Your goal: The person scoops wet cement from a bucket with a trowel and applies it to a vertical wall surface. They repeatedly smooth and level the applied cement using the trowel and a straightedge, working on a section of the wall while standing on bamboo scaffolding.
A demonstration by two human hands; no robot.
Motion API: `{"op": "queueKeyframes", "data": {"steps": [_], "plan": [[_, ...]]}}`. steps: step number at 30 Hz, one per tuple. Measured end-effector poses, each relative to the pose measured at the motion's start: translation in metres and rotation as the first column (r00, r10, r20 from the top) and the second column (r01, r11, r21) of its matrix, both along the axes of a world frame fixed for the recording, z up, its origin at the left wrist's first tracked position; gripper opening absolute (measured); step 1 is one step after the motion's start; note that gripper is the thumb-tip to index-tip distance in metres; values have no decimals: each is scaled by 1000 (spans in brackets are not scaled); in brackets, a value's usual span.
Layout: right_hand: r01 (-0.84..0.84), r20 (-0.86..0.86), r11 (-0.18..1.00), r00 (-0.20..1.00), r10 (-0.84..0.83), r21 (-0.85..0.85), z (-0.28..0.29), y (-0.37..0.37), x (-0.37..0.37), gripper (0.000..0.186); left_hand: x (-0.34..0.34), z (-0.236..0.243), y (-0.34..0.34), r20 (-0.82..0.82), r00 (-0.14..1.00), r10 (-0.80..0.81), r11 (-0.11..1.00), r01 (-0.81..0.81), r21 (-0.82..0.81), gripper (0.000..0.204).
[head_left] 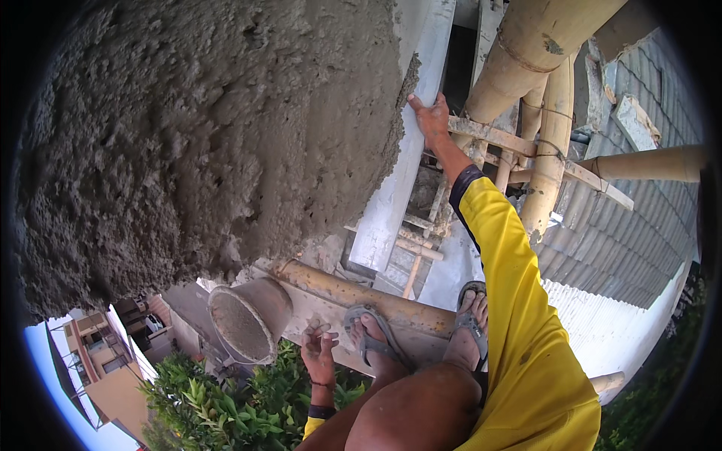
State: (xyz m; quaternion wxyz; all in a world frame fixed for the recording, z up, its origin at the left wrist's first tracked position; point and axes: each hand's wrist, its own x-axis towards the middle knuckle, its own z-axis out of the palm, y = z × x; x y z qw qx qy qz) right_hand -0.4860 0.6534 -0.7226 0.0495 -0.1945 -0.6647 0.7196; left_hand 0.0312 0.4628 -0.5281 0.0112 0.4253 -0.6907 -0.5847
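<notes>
My right hand reaches far forward and grips the edge of a long, pale grey straightedge. The straightedge runs along the right border of rough, wet grey mortar on the wall. Low and nearer to me, my left hand has loosely bent fingers that stand apart, and no object shows in them. Just left of it, a mortar-stained bucket is tilted, its mouth facing left and its inside coated grey.
My sandaled feet rest by a bamboo pole and a plank. Thick bamboo poles and a wooden crosspiece stand on the right. Beyond lie a tiled roof and a white corrugated sheet; leafy plants grow below.
</notes>
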Motion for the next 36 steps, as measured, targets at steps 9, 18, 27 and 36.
{"op": "queueKeyframes", "data": {"steps": [9, 18, 27, 36], "plan": [[-125, -111, 979, 988, 108, -162, 58, -3, 51, 61, -17, -3, 2, -30, 999, -15, 1000, 16, 6, 43], [-85, -143, 977, 988, 57, -198, 81, -23, 113, 63, -19, -9, -3, -33, 999, -15, 1000, 15, 5, 46], [-84, -243, 996, 966, 87, 23, 121, 17, -28, 71, -14, -11, -6, -75, 997, 14, 999, -10, 49, 49], [-159, -291, 976, 950, 109, -151, 105, -7, 75, 65, -23, -14, -5, -57, 998, -30, 999, 32, 34, 48]]}}
